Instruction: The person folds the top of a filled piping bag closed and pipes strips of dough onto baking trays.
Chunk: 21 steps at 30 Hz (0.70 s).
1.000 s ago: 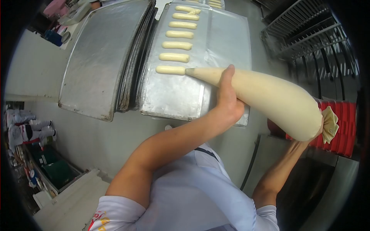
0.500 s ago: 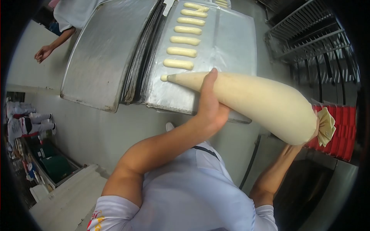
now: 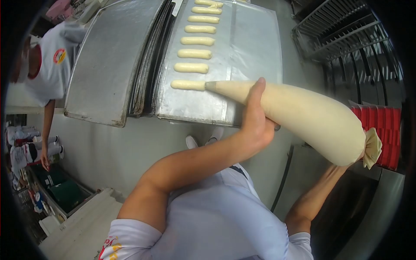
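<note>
A large, full cream-coloured piping bag (image 3: 307,117) slants across the view, its metal nozzle (image 3: 210,86) low over a flat metal tray (image 3: 251,52). My left hand (image 3: 258,121) is wrapped round the bag's front part from below, thumb up along the near side. At the rear, my right hand (image 3: 340,169) grips the bag near its twisted end (image 3: 372,148); its fingers are mostly hidden behind the bag. From the nozzle runs a fresh strip of pale batter (image 3: 187,85), still touching it. Several similar strips (image 3: 194,53) lie in a column beyond.
Left of the tray stands a stack of metal trays (image 3: 110,56). A co-worker in a white shirt (image 3: 56,60) is beyond it at far left. Racks (image 3: 333,30) and red trays (image 3: 381,130) stand on the right. A green crate (image 3: 65,195) sits at lower left.
The nozzle and bag have moved right, and the small blob at the tip has become a full-length strip. The co-worker has come further into view at left, arm now hanging down.
</note>
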### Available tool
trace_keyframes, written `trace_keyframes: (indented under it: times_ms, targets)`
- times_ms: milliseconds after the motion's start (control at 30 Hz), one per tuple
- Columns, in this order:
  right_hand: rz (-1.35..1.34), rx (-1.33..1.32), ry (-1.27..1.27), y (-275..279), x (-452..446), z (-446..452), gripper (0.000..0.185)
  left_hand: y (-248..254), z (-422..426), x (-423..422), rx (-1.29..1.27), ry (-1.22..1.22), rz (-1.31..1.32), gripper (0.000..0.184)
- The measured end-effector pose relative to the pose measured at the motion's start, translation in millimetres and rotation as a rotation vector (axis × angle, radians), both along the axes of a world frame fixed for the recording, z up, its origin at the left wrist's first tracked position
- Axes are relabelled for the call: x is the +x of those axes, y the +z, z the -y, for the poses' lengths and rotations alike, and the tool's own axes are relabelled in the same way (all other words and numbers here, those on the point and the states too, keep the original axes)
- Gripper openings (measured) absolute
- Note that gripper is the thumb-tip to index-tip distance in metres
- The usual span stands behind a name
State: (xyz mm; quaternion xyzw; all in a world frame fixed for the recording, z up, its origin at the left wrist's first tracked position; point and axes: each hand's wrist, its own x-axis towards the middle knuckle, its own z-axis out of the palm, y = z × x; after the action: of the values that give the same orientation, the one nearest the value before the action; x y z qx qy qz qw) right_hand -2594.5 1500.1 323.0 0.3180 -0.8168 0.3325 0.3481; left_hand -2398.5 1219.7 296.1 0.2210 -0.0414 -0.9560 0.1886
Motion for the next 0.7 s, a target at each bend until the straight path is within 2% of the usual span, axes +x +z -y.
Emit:
trace_keyframes:
  times_ms: [167,267,400,433,500,600,633,700]
  targets:
    - [-0.136,0.088,0.032,-8,13,3,0.027,21,10,33,-0.076,0.078,-0.027,0.054]
    - [-0.043,0.001,0.115,-10,21,10,0.028,9,18,49,0.036,0.099,-0.008,0.053]
    - [0.627,-0.656,0.195,7,45,46,0.027,2,23,58,0.083,0.081,-0.02,0.052]
    - [0.801,-0.867,0.12,22,54,60,0.027,3,24,59,0.064,0.07,-0.008,0.052]
    - [0.976,-1.077,0.038,27,54,63,0.026,-3,20,56,0.06,0.077,-0.014,0.052]
    - [0.949,-1.013,0.092,12,36,30,0.025,-8,12,49,0.052,0.063,-0.022,0.052]
    - [0.699,-0.708,0.099,8,34,22,0.025,-7,9,47,0.046,0.051,-0.025,0.052]
    - [0.45,-0.4,0.095,7,32,5,0.025,-3,2,43,0.061,0.03,-0.01,0.052]
